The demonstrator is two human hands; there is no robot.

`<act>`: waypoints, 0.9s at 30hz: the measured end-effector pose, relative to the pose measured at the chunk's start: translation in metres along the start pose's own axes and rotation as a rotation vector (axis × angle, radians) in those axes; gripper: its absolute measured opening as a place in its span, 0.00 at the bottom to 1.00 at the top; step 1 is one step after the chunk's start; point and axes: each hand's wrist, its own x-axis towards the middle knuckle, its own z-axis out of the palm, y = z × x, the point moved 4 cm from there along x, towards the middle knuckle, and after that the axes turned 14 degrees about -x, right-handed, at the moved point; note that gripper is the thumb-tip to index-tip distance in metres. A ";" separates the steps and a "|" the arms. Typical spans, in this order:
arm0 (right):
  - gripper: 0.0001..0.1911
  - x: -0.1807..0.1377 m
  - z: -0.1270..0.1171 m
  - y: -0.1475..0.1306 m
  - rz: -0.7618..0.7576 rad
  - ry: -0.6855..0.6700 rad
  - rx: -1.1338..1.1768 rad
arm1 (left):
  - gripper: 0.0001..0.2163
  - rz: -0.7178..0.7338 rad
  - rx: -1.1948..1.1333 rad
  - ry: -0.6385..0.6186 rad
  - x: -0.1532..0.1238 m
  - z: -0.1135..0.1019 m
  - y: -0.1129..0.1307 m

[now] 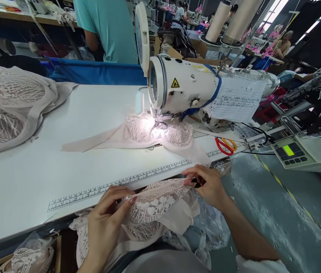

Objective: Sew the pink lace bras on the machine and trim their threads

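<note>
A pale pink lace garment piece (154, 206) lies over my lap at the table's front edge. My left hand (107, 216) pinches its edge on the left side, fingers closed on the fabric. My right hand (208, 185) grips the other end of the same edge, with a small dark tool partly showing between its fingers. The edge is stretched between both hands. Another lace piece (160, 132) sits under the needle of the white sewing machine (186, 89), lit by its lamp.
A stack of lace pieces (3, 110) lies at the table's left. Red-and-orange scissors (224, 146) rest right of the machine. A control panel (291, 151) stands at the right. A ruler strip (120, 184) runs along the white table (49, 159). A person in teal (109, 26) stands behind.
</note>
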 end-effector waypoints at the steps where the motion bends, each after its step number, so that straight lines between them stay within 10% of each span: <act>1: 0.03 0.002 -0.001 -0.001 -0.004 -0.009 -0.003 | 0.01 -0.003 -0.012 0.005 -0.001 0.000 -0.001; 8: 0.07 0.015 -0.022 0.000 0.048 -0.217 0.297 | 0.02 -0.084 -0.159 -0.092 -0.002 0.002 -0.007; 12: 0.07 0.018 -0.035 -0.011 0.015 -0.320 0.448 | 0.02 -0.215 -0.155 -0.494 0.007 0.019 0.008; 16: 0.04 0.018 -0.025 -0.040 -0.015 -0.356 0.309 | 0.23 -0.080 -0.015 -0.778 0.009 0.053 0.029; 19: 0.05 0.018 -0.011 -0.055 -0.085 -0.341 0.221 | 0.04 0.078 -0.032 -0.742 0.007 0.076 0.035; 27: 0.18 0.013 -0.007 -0.017 -0.055 -0.305 0.278 | 0.10 -0.088 -0.194 -0.643 0.017 0.082 0.023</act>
